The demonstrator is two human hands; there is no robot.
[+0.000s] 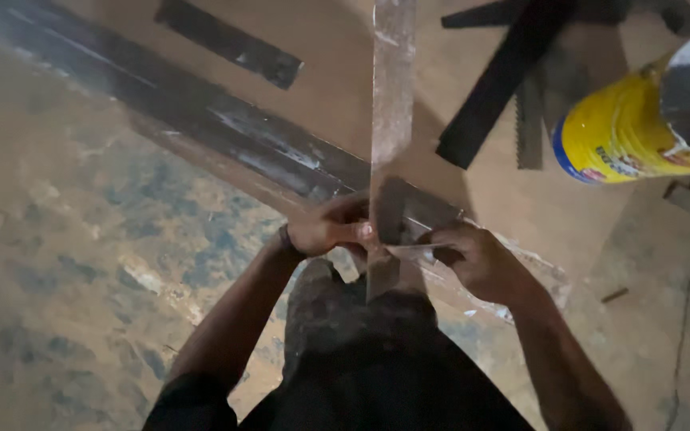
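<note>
While both hands pinch it — left hand, right hand — the clear strip stands upright.

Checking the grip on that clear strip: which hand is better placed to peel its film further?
Probably the right hand: its fingertips pinch the film at the clear strip, while the left hand braces the strip.

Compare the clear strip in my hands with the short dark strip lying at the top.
The clear strip is see-through, long and runs up the frame; the short dark strip is black, opaque and slanted. The clear strip is pinched by the left hand and right hand; the dark strip lies untouched on the brown board. Both are flat and narrow.
</note>
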